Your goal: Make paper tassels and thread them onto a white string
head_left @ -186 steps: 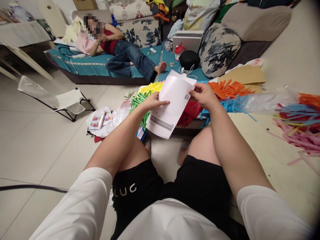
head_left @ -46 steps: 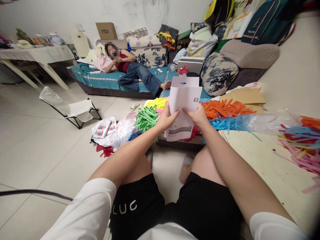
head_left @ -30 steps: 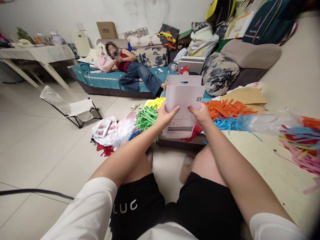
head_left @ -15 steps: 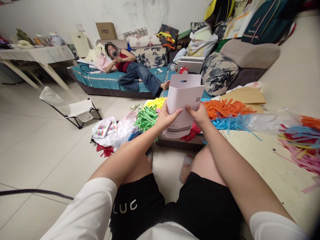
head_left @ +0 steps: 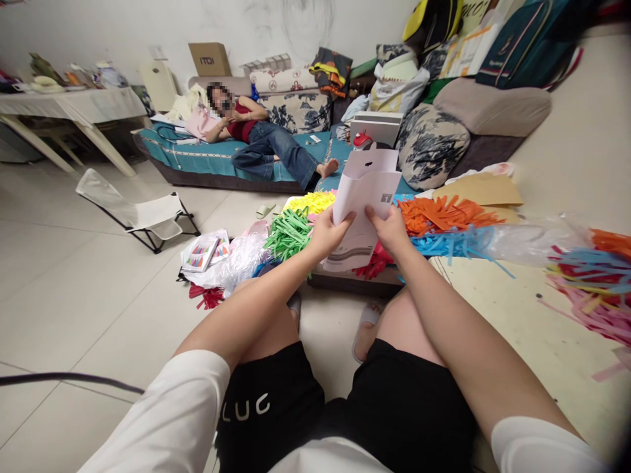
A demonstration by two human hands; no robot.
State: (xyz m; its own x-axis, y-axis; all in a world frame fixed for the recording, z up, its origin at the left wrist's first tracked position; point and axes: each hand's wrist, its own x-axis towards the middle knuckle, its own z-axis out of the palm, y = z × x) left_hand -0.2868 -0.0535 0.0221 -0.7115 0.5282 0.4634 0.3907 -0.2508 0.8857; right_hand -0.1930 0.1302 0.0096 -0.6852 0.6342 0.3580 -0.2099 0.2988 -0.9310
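- left hand (head_left: 328,231) and right hand (head_left: 390,230) both got a white paper sleeve (head_left: 363,197) pinched mid-view, thumbs on front
- sleeve's bowed, top gaping, grey mark, dark stripes low down
- green streamers (head_left: 288,235) at its 8 o'clock, orange streamers (head_left: 446,217) at 3
- it's partly blocking a red-topped container (head_left: 361,139), 12 o'clock
- person (head_left: 283,151) on teal sofa (head_left: 170,156), 10 o'clock

- kinda scuffed white wall (head_left: 355,33) out back
- big pale floor tiles (head_left: 73,276)
- sofa (head_left: 197,180) with a teal cover (head_left: 190,156)
- cloth-draped table (head_left: 106,104) off left
- little folding chair (head_left: 156,210)
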